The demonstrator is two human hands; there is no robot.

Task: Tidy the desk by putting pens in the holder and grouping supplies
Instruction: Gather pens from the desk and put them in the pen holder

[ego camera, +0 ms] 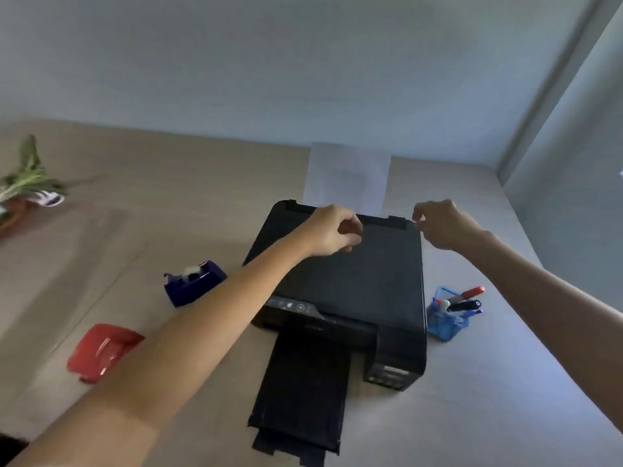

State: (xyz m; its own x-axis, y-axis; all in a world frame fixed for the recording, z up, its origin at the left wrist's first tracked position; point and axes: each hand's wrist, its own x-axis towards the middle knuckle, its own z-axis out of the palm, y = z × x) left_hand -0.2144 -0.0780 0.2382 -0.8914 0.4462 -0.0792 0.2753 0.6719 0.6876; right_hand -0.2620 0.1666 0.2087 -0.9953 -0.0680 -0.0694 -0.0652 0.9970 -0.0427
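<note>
Both hands hover over the back of the printer [354, 274] at frame centre, near the paper [347, 176]. Left hand [332, 230] fingers curl loosely, right hand [441, 224] fingers pinch nearly shut (anything held is too small to tell). Best to square the paper gently from both edges. Blue holder [445, 323], right of the printer, already carries pens [467, 299]. Tape dispenser [194, 283] and red stapler [101, 352] sit apart on the surface [135, 230], lower left.

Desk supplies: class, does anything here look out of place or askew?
The blue pen holder leans to the right beside the printer, while the tape dispenser and red stapler sit apart on the other side, ungrouped.
</note>
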